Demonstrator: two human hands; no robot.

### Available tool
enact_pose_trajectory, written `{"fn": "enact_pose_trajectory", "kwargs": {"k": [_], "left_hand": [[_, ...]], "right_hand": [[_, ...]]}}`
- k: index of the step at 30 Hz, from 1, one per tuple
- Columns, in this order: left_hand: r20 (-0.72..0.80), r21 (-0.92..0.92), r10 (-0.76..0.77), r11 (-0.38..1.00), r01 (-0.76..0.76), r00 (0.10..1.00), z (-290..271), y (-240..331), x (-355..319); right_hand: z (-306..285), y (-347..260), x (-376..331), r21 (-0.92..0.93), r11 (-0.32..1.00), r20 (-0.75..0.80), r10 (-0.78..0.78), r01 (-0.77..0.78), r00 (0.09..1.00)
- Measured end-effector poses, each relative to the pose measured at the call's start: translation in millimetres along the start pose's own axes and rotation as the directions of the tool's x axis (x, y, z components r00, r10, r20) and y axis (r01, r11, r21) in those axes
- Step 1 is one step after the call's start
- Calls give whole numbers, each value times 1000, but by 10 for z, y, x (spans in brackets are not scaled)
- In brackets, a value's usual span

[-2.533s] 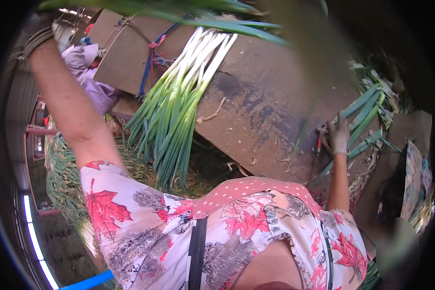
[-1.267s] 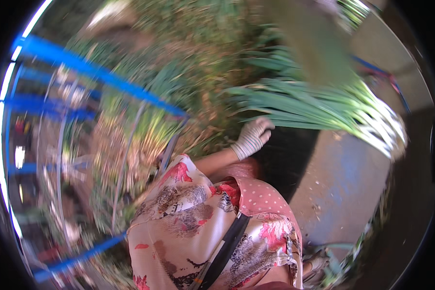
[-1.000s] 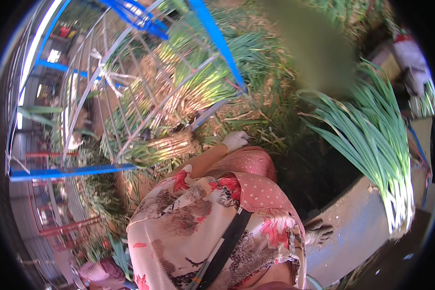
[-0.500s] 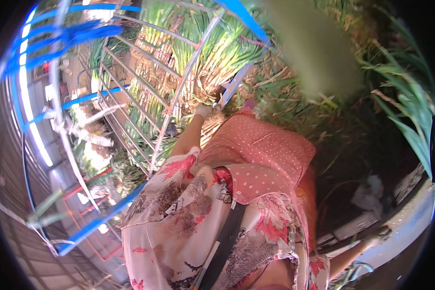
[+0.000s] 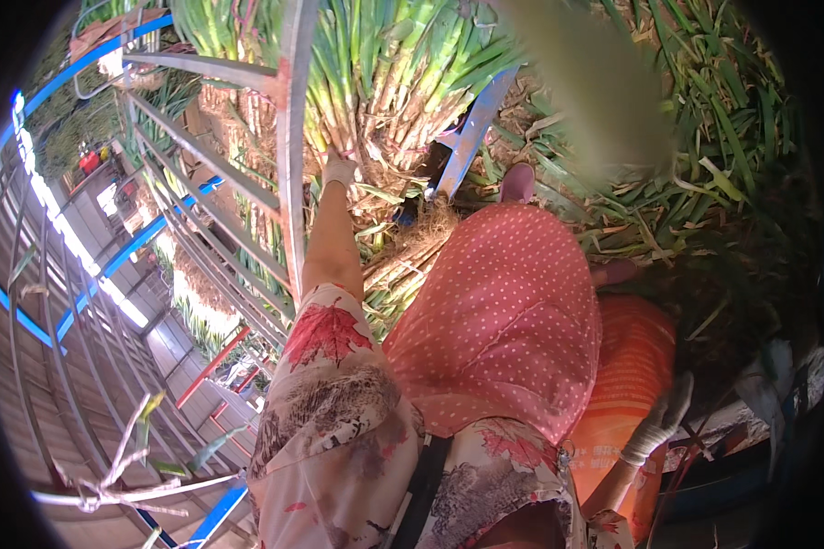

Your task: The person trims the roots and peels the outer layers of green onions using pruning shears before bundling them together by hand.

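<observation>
Ahead of me, my left hand (image 5: pixel 341 170), in a pale glove, reaches to the lower, root ends of bundled long green onions (image 5: pixel 384 101). Its fingers blend into the stalks, so its grip is hidden. More green onions (image 5: pixel 398 270) lie with their roots showing beside my pink polka-dot apron (image 5: pixel 513 302). On the right, my right hand (image 5: pixel 664 416), also gloved, hangs beside an orange sack-like cloth (image 5: pixel 613 403). Its fingers look stretched out, and nothing shows in them.
A metal rack with grey bars (image 5: pixel 293 137) rises close to my left arm. A blue bar (image 5: pixel 476 133) stands by the onion bundles. Loose green leaves (image 5: pixel 705 165) cover the ground at right. A dim, blurred greenish shape hangs across the upper right.
My view has shifted toward the onion bundles, and my left arm is stretched farther forward. My right hand has come from the pale edge at lower right to beside the orange cloth.
</observation>
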State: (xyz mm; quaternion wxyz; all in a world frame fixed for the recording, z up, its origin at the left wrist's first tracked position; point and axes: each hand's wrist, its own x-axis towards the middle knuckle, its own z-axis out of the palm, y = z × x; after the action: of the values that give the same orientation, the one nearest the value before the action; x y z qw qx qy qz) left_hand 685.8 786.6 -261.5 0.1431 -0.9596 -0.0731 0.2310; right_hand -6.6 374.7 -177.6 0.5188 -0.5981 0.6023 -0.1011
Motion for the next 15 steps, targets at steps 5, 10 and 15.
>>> {"fn": "enact_pose_trajectory", "kwargs": {"k": [5,10,15], "left_hand": [[72,481,-12,876,-25,997,-246,463,-528],[82,163,206,962,-217,975,-163,526,-1266],[259,-562,381,807,-183,887,-69,1404,-2467]], "right_hand": [[297,489,-88,83,960,267,237,-268,934],[1069,23,-125,342,806,483,290,-483,826],[1853,-889,-131,385,663,803,102,-642,588]]}}
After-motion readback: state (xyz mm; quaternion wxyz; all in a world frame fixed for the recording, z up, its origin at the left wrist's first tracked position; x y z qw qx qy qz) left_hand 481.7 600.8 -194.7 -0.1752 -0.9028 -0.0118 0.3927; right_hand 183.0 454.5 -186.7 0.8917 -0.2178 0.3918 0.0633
